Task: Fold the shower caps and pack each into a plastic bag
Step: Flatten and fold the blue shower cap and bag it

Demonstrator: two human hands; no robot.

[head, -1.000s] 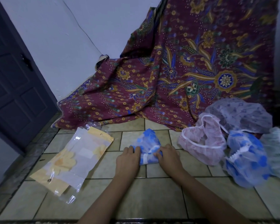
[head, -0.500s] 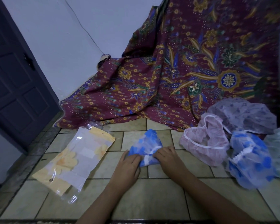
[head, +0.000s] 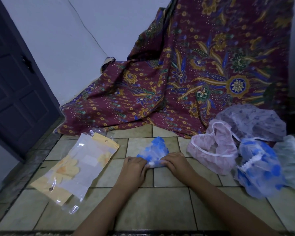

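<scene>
Hands, left (head: 134, 169) and right (head: 175, 163), pinch the blue-spotted shower cap (head: 153, 151) on the tiled floor (head: 160, 206), probably keeping its fold tight.

Caps, five: one folded blue cap (head: 153, 150), one pink cap (head: 209, 154), one purple cap (head: 255, 121), one loose blue cap (head: 260, 167), one green cap (head: 291, 157). Bags (head: 78, 164): one overlapping pile that holds at least two; the exact count cannot be told. Cloth (head: 194, 74): one. Door (head: 12, 82): one. Hands, two: left hand (head: 133, 169), right hand (head: 175, 163).
</scene>
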